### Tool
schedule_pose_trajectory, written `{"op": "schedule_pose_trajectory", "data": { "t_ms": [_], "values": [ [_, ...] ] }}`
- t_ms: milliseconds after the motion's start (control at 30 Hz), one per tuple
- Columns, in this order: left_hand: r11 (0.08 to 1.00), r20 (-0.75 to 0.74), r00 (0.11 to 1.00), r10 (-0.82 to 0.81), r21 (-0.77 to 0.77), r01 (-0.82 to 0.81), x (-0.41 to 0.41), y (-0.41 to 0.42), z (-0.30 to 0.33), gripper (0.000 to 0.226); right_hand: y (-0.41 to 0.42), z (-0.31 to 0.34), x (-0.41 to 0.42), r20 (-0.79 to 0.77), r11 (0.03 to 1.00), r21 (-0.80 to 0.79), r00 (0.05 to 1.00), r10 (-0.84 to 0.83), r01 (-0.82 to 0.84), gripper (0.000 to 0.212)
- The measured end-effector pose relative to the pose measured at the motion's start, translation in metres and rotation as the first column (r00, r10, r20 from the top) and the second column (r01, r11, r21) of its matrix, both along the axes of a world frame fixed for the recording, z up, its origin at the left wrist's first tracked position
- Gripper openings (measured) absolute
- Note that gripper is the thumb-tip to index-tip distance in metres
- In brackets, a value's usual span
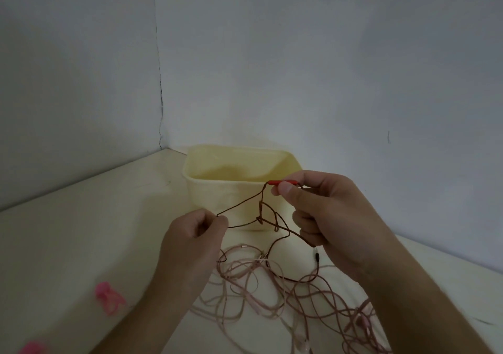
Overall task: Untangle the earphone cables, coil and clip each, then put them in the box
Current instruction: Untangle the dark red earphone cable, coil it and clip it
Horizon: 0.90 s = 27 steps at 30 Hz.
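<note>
Brown knotted earphone cable (pixel 268 219), red capsule (pixel 283 182)

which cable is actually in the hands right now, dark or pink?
The dark brown cable: the left hand and right hand pinch it above the table, knot between them. The pink cables lie loose on the table, unheld.

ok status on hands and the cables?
Left hand pinches dark cable; right hand pinches its red piece. Knot between hands. Pink cables tangled on table. Box holds no cable; clips unused.
</note>
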<state>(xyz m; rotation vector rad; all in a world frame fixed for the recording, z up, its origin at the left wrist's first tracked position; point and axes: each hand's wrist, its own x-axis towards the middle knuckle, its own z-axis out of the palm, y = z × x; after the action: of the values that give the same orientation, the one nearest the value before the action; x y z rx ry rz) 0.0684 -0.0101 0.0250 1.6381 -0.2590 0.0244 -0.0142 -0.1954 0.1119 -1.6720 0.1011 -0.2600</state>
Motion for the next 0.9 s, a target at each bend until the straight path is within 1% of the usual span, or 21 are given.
{"op": "schedule_pose_trajectory", "data": {
  "t_ms": [67, 100, 133, 167, 200, 267, 300, 333, 367, 400, 433, 500, 533, 567, 633, 700, 767, 833, 900],
  "values": [
    [0.999, 0.097, 0.995, 0.015, -0.035, -0.011, -0.004, 0.000, 0.001, 0.029, 0.003, -0.004, 0.002, 0.007, 0.994, -0.103, 1.000, -0.026, 0.026, 0.015],
    [0.998, 0.158, 0.987, 0.007, -0.067, 0.003, -0.006, 0.001, 0.002, 0.024, 0.005, -0.006, 0.003, 0.008, 0.991, -0.130, 1.000, -0.028, 0.029, 0.015],
    [0.995, 0.213, 0.977, -0.020, -0.089, 0.040, -0.008, 0.000, 0.004, 0.019, 0.009, -0.007, 0.003, 0.009, 0.989, -0.143, 1.000, -0.028, 0.029, 0.014],
    [0.993, 0.246, 0.967, -0.064, -0.081, 0.087, -0.010, 0.001, 0.005, 0.019, 0.010, -0.009, 0.004, 0.010, 0.987, -0.159, 1.000, -0.024, 0.026, 0.013],
    [0.990, 0.254, 0.960, -0.120, -0.048, 0.136, -0.010, 0.001, 0.004, 0.027, 0.012, -0.010, 0.004, 0.008, 0.984, -0.174, 1.000, -0.019, 0.020, 0.013],
    [0.973, 0.215, 0.949, -0.229, 0.061, 0.221, -0.007, 0.001, -0.001, 0.043, 0.013, -0.013, 0.005, 0.003, 0.984, -0.179, 1.000, -0.014, 0.015, 0.013],
    [0.960, 0.195, 0.942, -0.272, 0.126, 0.251, -0.006, 0.000, -0.003, 0.043, 0.012, -0.015, 0.006, -0.003, 0.984, -0.177, 1.000, -0.005, 0.005, 0.015],
    [0.945, 0.188, 0.930, -0.315, 0.159, 0.287, -0.006, -0.002, -0.003, 0.035, 0.013, -0.015, 0.006, -0.012, 0.985, -0.170, 1.000, 0.014, -0.016, 0.016],
    [0.936, 0.202, 0.917, -0.345, 0.151, 0.319, -0.006, -0.004, -0.004, 0.021, 0.014, -0.015, 0.006, -0.022, 0.986, -0.160, 0.999, 0.047, -0.049, 0.017],
    [0.925, 0.203, 0.903, -0.379, 0.101, 0.365, -0.007, -0.006, -0.003, 0.009, 0.015, -0.013, 0.006, -0.036, 0.985, -0.140, 0.995, 0.097, -0.101, 0.018],
    [0.921, 0.186, 0.902, -0.389, 0.039, 0.388, -0.008, -0.006, -0.002, 0.015, 0.015, -0.012, 0.005, -0.053, 0.979, -0.114, 0.985, 0.164, -0.169, 0.022],
    [0.899, 0.124, 0.903, -0.412, -0.106, 0.425, -0.006, -0.004, -0.001, 0.026, 0.013, -0.009, 0.004, -0.062, 0.955, -0.068, 0.957, 0.283, -0.287, 0.039],
    [0.888, 0.104, 0.903, -0.417, -0.162, 0.429, -0.005, -0.003, 0.001, 0.030, 0.012, -0.007, 0.002, -0.056, 0.950, -0.065, 0.952, 0.301, -0.305, 0.039],
    [0.881, 0.102, 0.902, -0.418, -0.195, 0.431, -0.004, -0.001, 0.002, 0.032, 0.011, -0.007, 0.002, -0.046, 0.953, -0.080, 0.956, 0.289, -0.292, 0.032],
    [0.858, 0.116, 0.893, -0.434, -0.251, 0.449, -0.001, 0.002, 0.002, 0.028, 0.009, -0.008, 0.002, -0.051, 0.973, -0.084, 0.976, 0.213, -0.216, 0.021],
    [0.825, 0.134, 0.872, -0.471, -0.282, 0.489, 0.000, 0.004, 0.001, 0.031, 0.011, -0.010, 0.003, -0.068, 0.980, -0.118, 0.986, 0.151, -0.159, 0.018],
    [0.812, 0.164, 0.853, -0.496, -0.260, 0.522, -0.002, 0.004, 0.000, 0.023, 0.014, -0.012, 0.005, -0.072, 0.977, -0.178, 0.991, 0.110, -0.121, 0.020],
    [0.847, 0.173, 0.876, -0.449, -0.228, 0.480, -0.004, 0.002, 0.002, 0.011, 0.016, -0.014, 0.006, -0.067, 0.965, -0.246, 0.995, 0.071, -0.086, 0.027],
    [0.886, 0.151, 0.911, -0.384, -0.217, 0.409, -0.003, 0.000, 0.003, 0.021, 0.016, -0.014, 0.006, -0.073, 0.959, -0.271, 0.996, 0.058, -0.076, 0.031]
  ]
}}
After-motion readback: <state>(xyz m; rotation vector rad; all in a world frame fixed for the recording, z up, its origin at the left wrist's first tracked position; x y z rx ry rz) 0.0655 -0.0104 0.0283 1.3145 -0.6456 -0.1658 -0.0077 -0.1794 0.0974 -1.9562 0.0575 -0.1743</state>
